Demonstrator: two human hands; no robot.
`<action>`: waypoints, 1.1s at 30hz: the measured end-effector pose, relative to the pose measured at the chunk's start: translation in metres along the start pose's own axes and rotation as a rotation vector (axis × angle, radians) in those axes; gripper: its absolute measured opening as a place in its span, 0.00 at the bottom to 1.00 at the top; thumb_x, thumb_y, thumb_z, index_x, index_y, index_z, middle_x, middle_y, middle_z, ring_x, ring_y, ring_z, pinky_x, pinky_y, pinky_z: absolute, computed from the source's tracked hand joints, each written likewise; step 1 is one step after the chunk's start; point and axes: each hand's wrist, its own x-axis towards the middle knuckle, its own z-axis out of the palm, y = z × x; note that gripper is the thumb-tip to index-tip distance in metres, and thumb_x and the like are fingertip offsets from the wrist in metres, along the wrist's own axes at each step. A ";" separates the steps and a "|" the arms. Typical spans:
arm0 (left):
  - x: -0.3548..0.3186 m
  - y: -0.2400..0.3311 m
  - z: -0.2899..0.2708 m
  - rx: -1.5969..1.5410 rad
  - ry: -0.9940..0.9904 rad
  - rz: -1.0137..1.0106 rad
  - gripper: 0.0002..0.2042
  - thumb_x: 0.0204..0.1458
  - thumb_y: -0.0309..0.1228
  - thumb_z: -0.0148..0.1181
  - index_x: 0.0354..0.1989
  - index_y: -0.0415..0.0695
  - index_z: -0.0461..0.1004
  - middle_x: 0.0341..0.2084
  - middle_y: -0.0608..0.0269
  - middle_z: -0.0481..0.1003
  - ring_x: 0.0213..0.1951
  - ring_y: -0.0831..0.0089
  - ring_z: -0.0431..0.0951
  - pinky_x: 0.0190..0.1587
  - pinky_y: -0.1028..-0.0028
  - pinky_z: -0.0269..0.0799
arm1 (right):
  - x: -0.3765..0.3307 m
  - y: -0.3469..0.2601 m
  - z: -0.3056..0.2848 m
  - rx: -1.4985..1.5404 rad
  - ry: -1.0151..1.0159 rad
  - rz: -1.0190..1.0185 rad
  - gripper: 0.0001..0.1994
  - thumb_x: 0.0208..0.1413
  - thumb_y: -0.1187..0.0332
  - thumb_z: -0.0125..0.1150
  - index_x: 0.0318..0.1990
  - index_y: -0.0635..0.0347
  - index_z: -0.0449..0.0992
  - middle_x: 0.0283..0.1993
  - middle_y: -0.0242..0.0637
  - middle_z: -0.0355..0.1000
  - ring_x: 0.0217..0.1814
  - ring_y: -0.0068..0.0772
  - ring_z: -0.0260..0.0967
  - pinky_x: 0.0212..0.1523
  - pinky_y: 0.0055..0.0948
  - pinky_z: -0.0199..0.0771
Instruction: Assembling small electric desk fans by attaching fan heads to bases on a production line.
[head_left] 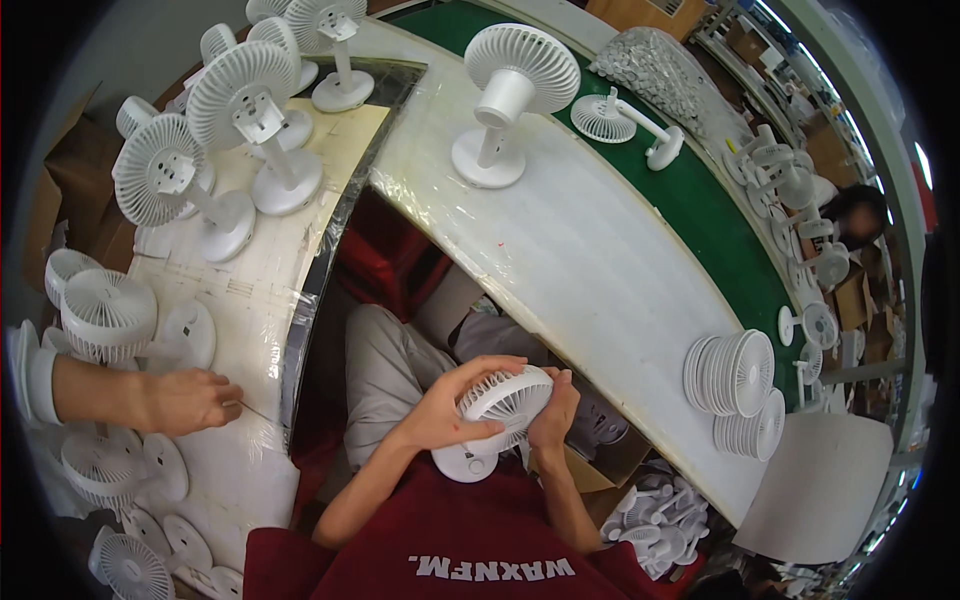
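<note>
One small white fan [507, 400] is held above the person's lap, close in front of the maroon shirt [440, 535]. The left grip [435, 415] is closed on the fan's round head, fingers over its upper rim and thumb across the front grille. The right grip [553, 412] is closed against the opposite side of the head. The fan's round base [465, 463] tilts toward the shirt; whether they touch, I cannot tell.

Ahead and to the right runs a white tabletop [590, 280], carrying one larger upright fan [520, 70] and two neighbouring stacks of round white parts [730, 372]. On the green belt [700, 225] beyond it, another fan [605, 118] lies on its side, near a clear bag of small grey pieces [650, 75].

To the left, several upright white fans [228, 95] stand on a second tabletop [250, 315], where a co-worker's hand [195, 402] is loosely curled. White parts [655, 520] lie heaped low at the person's right.
</note>
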 end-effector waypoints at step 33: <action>0.006 -0.031 -0.164 -0.601 0.116 -0.292 0.34 0.41 0.32 0.56 0.63 0.36 0.66 0.59 0.46 0.70 0.55 0.54 0.74 0.58 0.63 0.72 | 0.018 -0.019 0.148 -0.917 -0.419 -0.695 0.50 0.43 0.37 0.65 0.72 0.51 0.56 0.72 0.63 0.46 0.75 0.70 0.40 0.65 0.62 0.53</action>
